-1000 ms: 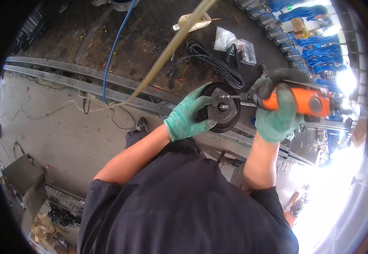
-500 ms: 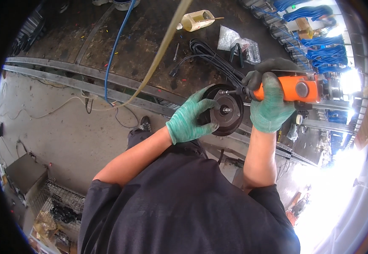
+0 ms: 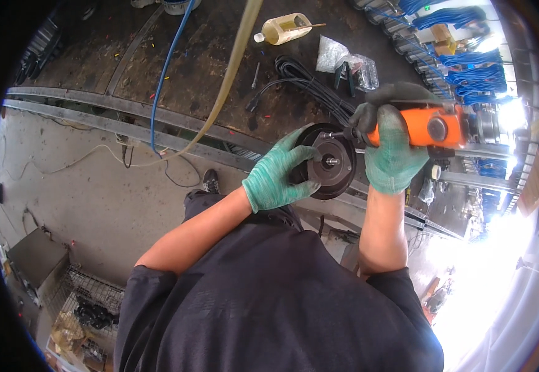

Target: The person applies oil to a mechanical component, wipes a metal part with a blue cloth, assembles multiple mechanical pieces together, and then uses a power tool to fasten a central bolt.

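Observation:
In my left hand (image 3: 280, 177), wearing a green glove, is a round black housing (image 3: 337, 175) with a short metal shaft at its centre. My thumb and fingers grip its left side. My right hand (image 3: 396, 152), gloved in green with dark fingertips, is wrapped round an orange power screwdriver (image 3: 417, 127) lying roughly level. Its thin metal bit (image 3: 331, 135) points left and reaches the upper part of the housing's face. Whether the tip sits in a screw is too small to tell.
On the dark workbench (image 3: 201, 68) lie a coiled black power cord (image 3: 303, 80), plastic bags (image 3: 332, 54) and a bottle of yellowish liquid (image 3: 282, 29). A blue hose (image 3: 164, 80) and a yellowish hose (image 3: 229, 74) hang across it. Blue cable bundles (image 3: 477, 80) line the right.
My right hand and the power screwdriver have shifted very slightly up and left. My left hand keeps its grip on the housing. The bench view has slid slightly left.

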Tool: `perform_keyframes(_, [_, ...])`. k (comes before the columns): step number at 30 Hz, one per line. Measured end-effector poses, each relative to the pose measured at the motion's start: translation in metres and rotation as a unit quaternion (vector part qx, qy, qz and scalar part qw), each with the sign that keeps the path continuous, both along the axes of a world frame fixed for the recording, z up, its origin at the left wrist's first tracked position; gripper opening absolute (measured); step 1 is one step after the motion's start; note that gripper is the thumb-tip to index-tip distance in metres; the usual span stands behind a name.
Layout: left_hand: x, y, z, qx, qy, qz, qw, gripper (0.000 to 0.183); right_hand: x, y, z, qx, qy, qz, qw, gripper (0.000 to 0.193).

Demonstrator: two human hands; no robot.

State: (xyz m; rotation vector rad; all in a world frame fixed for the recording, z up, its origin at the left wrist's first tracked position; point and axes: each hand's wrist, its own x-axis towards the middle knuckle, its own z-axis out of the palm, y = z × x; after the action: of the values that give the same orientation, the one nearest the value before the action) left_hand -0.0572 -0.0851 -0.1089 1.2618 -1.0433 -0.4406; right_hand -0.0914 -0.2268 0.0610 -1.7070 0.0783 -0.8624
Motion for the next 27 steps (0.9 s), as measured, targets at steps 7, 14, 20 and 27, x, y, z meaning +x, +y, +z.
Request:
perform_keyframes(7, [-0.003,-0.001,-0.007,-0.002,0.010,0.008,1.000,0.060,-0.028,-0.007,0.034,0.030,-0.057,-0.017,0.998,0.028])
perform_keyframes(14, [0.000,0.003,-0.004,0.038,-0.004,-0.011,0.999,0.060,-0.065,-0.011,0.024,0.021,-0.016,-0.111,0.993,0.021])
perform_keyframes(20, [0.000,0.000,0.000,0.005,-0.013,0.003,1.000,0.055,-0.071,-0.015,0.013,0.004,0.024,-0.129,0.991,0.027])
perform_keyframes(27, [-0.001,0.004,0.000,0.024,-0.003,-0.022,0.999,0.058,-0.074,-0.014,0.008,-0.014,0.004,-0.118,0.993,0.027])
